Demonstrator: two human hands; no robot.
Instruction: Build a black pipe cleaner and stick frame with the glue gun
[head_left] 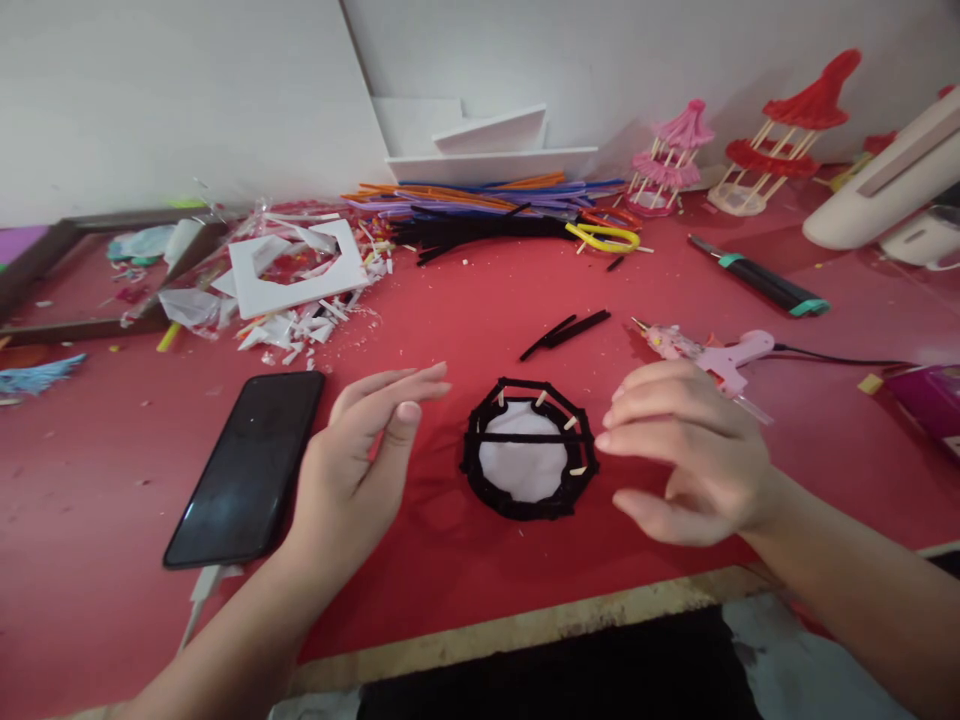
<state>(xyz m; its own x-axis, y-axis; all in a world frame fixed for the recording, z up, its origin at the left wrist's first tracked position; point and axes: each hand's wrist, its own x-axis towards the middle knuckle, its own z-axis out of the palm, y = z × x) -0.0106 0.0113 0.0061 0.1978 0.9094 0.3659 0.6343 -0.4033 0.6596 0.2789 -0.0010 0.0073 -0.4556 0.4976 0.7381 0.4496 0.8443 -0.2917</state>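
Between my hands, a small black pipe-cleaner frame (531,438) stands on the red table, roughly octagonal. It has a white base (523,470) inside, short pale sticks around it and one black strip across its top. My left hand (367,440) hovers to its left with nothing in it, fingers stretched out and thumb apart. To the right, my right hand (679,450) is raised with fingers curved and thumb apart, holding nothing; its fingertips come close to the frame's right side. Cut black pipe-cleaner pieces (566,333) lie just behind the frame.
A phone (244,470) on a cable lies left. At right are a pink glue gun (739,360) and a black cutter knife (772,285). Behind lie pipe cleaners (487,225), yellow-handled scissors (606,237), white foam scraps (300,265), and pink (667,165) and red (780,150) tower models.
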